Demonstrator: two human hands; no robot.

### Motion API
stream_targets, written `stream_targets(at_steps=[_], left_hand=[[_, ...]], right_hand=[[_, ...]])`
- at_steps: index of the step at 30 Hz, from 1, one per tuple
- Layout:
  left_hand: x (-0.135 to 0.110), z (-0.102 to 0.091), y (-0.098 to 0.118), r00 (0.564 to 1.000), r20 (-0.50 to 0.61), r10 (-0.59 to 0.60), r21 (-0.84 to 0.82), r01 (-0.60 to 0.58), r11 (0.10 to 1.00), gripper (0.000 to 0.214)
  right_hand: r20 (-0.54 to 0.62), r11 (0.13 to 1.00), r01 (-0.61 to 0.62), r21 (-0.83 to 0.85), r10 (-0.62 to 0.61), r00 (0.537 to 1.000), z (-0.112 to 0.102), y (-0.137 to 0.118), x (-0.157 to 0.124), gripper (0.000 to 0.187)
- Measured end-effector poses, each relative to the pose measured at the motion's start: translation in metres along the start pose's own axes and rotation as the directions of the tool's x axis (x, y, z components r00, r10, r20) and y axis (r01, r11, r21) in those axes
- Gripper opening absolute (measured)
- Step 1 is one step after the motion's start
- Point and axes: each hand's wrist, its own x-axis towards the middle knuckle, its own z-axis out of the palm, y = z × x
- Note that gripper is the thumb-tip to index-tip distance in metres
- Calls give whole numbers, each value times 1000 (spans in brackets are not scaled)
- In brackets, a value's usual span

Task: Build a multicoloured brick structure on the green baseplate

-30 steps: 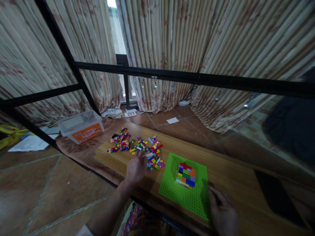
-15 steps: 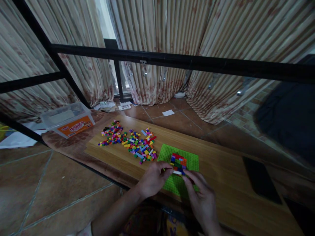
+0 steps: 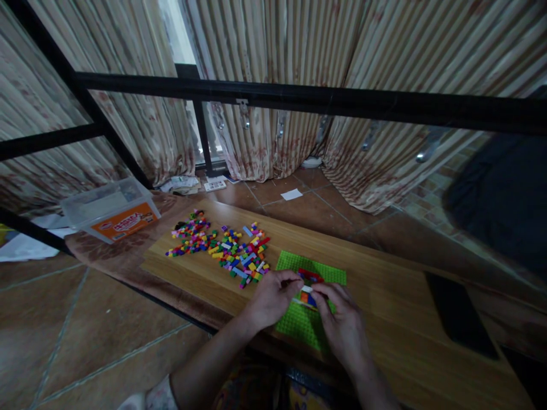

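Observation:
A small white building brick point(image 3: 306, 289) is pinched between the fingertips of my left hand point(image 3: 271, 299) and my right hand point(image 3: 342, 313), one at each end. Both hands are closed on it. Just under the fingers is a block of joined coloured bricks point(image 3: 307, 299), with red, orange, blue and yellow showing; the fingers cover part of it. Beneath it lies a green studded baseplate point(image 3: 337, 277). Whether the white brick touches the block, I cannot tell.
Loose coloured bricks point(image 3: 231, 247) are spread left of the baseplate on the wooden board point(image 3: 376, 285). A clear plastic box point(image 3: 111, 208) with an orange label stands at the far left. A dark flat object point(image 3: 459, 313) lies at the right.
My hands and the white brick have moved slightly up and away from me. The near edge of the brick block, with orange and blue, now shows below the fingers. The view has shifted a little.

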Motion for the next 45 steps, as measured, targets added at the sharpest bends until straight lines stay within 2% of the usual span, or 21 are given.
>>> stream_targets(at_steps=[4,8,10,14,18,22,26,32,37,45], left_hand=[[10,1,-5,997,-77,21,19,-20,1000,25],[21,-3,-14,973,-230,-6,162,44,986,26],[27,-4,-22,965,-262,-17,179,66,982,28],[34,-1,-32,978,-211,5,144,26,989,29],[36,4,-31,989,-146,0,95,14,995,31],[37,8,-29,992,-127,-13,26,17,1000,30],[37,10,-32,992,-121,-44,-53,38,998,31],[38,9,-33,993,-113,-43,-61,36,997,33],[38,11,-32,990,-128,-52,-83,42,996,32],[37,14,-29,981,-188,-47,-89,31,996,28]], right_hand=[[-15,994,45,-99,-46,999,-1,4,11,19],[-6,972,94,-215,-98,995,-3,13,20,20],[-7,962,110,-250,-116,993,-2,17,23,21],[-31,958,119,-262,-131,991,0,22,25,22],[-79,966,92,-242,-114,990,2,21,24,22],[-117,983,29,-184,-51,992,2,20,21,23],[-139,994,-94,-51,86,987,3,22,17,24],[-129,931,-311,193,338,932,11,33,17,36],[-81,903,-337,268,370,926,19,34,22,35],[-84,852,-377,364,433,897,24,33,22,34]])
